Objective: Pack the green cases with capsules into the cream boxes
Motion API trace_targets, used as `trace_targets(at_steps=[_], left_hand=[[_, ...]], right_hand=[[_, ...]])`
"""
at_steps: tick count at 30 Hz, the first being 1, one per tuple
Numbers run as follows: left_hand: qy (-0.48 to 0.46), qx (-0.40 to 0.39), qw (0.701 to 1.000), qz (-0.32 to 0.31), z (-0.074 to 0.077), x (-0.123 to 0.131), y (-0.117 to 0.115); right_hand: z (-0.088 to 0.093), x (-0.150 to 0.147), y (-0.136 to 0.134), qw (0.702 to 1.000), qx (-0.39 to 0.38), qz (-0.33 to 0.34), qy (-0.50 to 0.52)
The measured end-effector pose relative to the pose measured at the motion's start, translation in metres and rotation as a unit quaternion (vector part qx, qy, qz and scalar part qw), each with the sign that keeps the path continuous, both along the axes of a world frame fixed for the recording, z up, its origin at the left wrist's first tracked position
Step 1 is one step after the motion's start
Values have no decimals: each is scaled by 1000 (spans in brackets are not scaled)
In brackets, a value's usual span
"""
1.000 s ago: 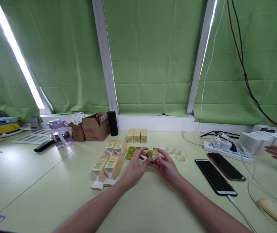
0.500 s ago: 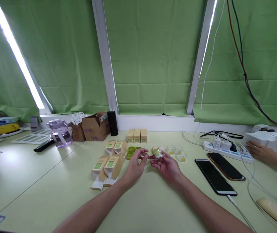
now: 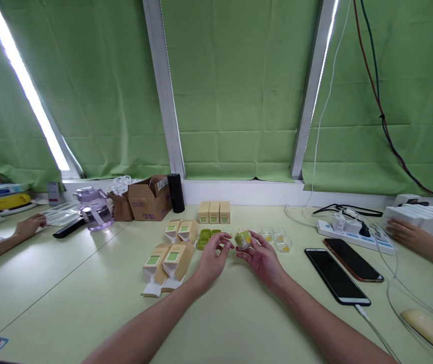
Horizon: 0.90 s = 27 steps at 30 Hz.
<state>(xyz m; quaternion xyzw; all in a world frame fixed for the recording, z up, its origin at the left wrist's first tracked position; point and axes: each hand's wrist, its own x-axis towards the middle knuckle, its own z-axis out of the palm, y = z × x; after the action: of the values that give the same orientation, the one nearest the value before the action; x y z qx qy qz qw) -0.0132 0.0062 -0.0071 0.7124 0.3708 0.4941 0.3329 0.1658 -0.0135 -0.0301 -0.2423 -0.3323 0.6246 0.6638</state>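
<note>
Right hand [image 3: 263, 260] pinches small round green case [image 3: 243, 238] at fingertips, above smooth pale counter [image 3: 87, 303]. Left hand [image 3: 210, 260] just beside, fingers loosely spread, touching nothing. Three clear cups [image 3: 279, 237] right of right hand. Four open cardboard boxes [image 3: 171, 253] left of left hand. Two flat black phones [image 3: 337, 275] farther right. Open room in front of hands.

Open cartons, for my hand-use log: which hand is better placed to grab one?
Left, probably. The left hand is empty and lies beside the open cartons; the right hand holds the green case, farther from them.
</note>
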Motion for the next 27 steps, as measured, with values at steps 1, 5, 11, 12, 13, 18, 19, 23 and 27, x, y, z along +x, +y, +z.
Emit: trace_targets(at_steps=[1,5,11,12,13,18,19,23,27], left_hand=[[4,-1,1000,0,-1,0,0],[20,14,1000,12,-6,-2,5],[39,25,999,4,-11,-5,6],[40,24,999,0,-11,-5,5],[41,23,999,-2,-10,-5,4],[48,7,999,-17,-8,-5,0],[47,5,999,-21,-7,-5,0],[48,1,998,-29,-8,-5,1],[57,7,998,-27,-9,-5,2]], right_hand=[[1,-1,-1,1000,1,-11,-9],[3,-2,-4,997,8,-56,-47],[6,-2,-5,989,32,-93,-110],[6,-3,-5,987,36,-99,-121],[6,-3,-5,985,40,-105,-131],[4,-4,-4,978,66,-107,-168],[4,-5,-4,976,71,-106,-175],[0,-6,-3,971,90,-102,-197],[-2,-4,-2,971,95,-88,-201]])
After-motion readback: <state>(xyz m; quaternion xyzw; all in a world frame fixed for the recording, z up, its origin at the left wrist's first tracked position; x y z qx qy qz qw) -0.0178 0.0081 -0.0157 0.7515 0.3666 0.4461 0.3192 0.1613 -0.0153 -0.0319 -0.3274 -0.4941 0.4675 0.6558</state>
